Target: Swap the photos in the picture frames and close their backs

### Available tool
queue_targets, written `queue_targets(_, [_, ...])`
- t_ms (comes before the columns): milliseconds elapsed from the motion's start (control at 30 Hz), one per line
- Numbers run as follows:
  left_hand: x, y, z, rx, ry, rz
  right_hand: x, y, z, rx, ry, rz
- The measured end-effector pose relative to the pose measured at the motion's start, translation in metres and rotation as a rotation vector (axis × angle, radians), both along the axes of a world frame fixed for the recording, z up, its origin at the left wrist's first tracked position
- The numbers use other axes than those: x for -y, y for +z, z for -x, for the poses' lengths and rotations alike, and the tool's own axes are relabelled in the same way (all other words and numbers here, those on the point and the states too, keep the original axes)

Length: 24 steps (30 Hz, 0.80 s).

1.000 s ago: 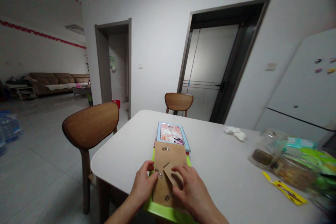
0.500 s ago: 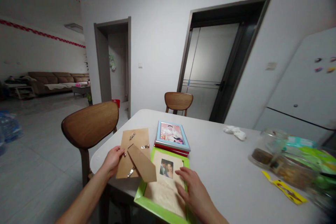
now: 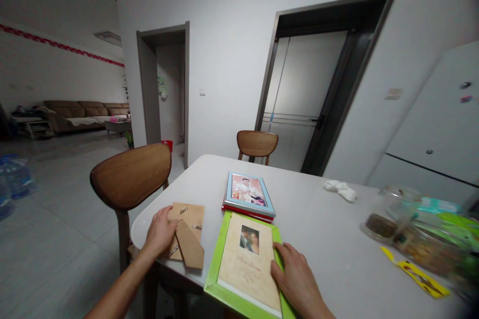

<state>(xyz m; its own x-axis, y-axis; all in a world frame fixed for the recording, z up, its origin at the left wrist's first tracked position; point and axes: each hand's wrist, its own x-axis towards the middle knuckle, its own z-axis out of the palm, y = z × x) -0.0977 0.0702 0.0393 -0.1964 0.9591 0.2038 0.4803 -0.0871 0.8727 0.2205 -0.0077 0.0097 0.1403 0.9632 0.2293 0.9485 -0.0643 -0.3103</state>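
At the table's near left edge, my left hand (image 3: 160,233) grips the left side of a brown frame backing board (image 3: 199,213), which has metal clips and a fold-out stand (image 3: 191,249). The board lies low at the tabletop. My right hand (image 3: 299,276) rests over the right rim of a lime-green picture frame (image 3: 216,264), fingers apart, their tips at the edge of the sheet inside. That cream sheet (image 3: 243,274) bears a small photo (image 3: 250,239) of people and faint lettering. Behind it lies a stack of frames, topped by a light-blue picture frame (image 3: 229,192).
The white table (image 3: 318,239) holds a crumpled tissue (image 3: 340,190), glass jars (image 3: 381,224) and a yellow packet (image 3: 419,271) on the right. A wooden chair (image 3: 130,174) stands at the left, another chair (image 3: 257,143) at the far side.
My left hand has lowered the backing board leftward, away from the green frame, uncovering its left rim. The sheet in the frame now shows more fully. My right hand has shifted slightly right and down.
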Motion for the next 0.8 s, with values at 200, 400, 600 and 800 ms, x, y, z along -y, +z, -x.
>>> queue_targets(200, [0.061,-0.005,-0.083,-0.105,-0.347,-0.061,-0.001,0.003,-0.006,-0.085,0.009,0.011])
queue_targets(400, [0.096,-0.024,-0.122,-0.319,-0.669,0.040,0.004,0.033,-0.008,-0.820,-0.135,0.126])
queue_targets(600, [0.095,-0.003,-0.131,-0.261,-0.670,0.061,0.016,0.060,0.008,-1.527,-0.039,0.173])
queue_targets(800, [0.102,0.010,-0.145,-0.362,-0.749,-0.121,0.016,0.063,0.019,-1.578,0.026,0.178])
